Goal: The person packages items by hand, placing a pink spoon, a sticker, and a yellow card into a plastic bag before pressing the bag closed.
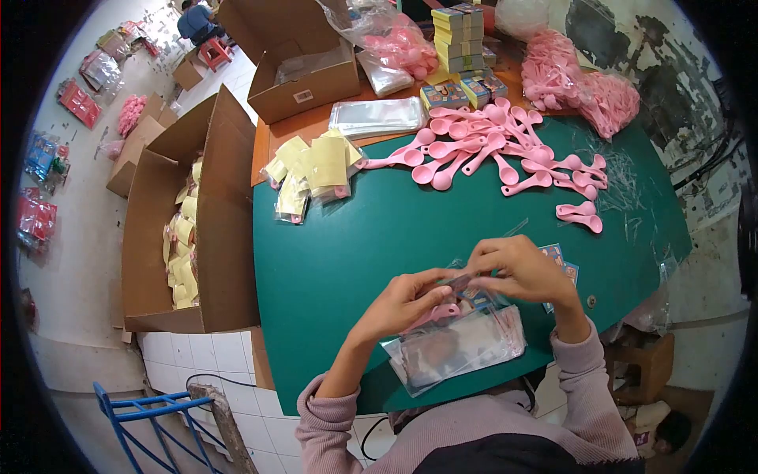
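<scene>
Above the near part of the green table (pixel 339 261), my left hand (pixel 404 304) and my right hand (pixel 517 268) meet at a small clear plastic bag (pixel 499 300). My left thumb and fingers pinch one side of its top, and the right fingertips grip the other side. A pink measuring spoon (pixel 446 310) and a bluish printed card (pixel 478 298) show at the bag, partly behind the fingers. Just below lies a stack of clear bags (pixel 466 347). Several printed cards (pixel 570 272) lie beside my right wrist.
Pink spoons (pixel 489 146) are heaped at the back. Filled packets with yellow backs (pixel 324 166) lie back left, near flat clear bags (pixel 377 116). A large cardboard box (pixel 229 221) flanks the table's left edge. Card stacks (pixel 458 43) stand behind. A person (pixel 197 24) sits far off.
</scene>
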